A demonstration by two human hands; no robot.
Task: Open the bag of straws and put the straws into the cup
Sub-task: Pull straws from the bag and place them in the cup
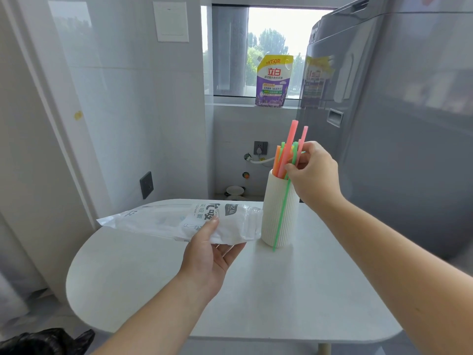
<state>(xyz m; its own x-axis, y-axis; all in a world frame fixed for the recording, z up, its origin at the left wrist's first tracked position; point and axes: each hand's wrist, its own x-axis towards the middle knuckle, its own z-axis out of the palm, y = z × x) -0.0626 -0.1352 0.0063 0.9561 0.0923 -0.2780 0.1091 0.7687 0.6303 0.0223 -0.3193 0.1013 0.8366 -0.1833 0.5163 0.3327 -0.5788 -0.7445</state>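
Observation:
A tall white ribbed cup [273, 213] stands on the white table [281, 290]. Several pink, orange and green straws [288, 152] stick up out of its mouth. My right hand [311, 172] is pinched around the bundle just above the rim. One thin green straw [281, 213] runs down the outside of the cup to the table top. My left hand [207, 249] holds the clear plastic straw bag [184, 220] flat above the table, left of the cup; the bag looks empty.
A grey fridge [409, 124] stands close on the right behind the cup. A purple detergent pouch [272, 80] sits on the windowsill. White walls close the left side. A black bag [46, 342] lies at the bottom left.

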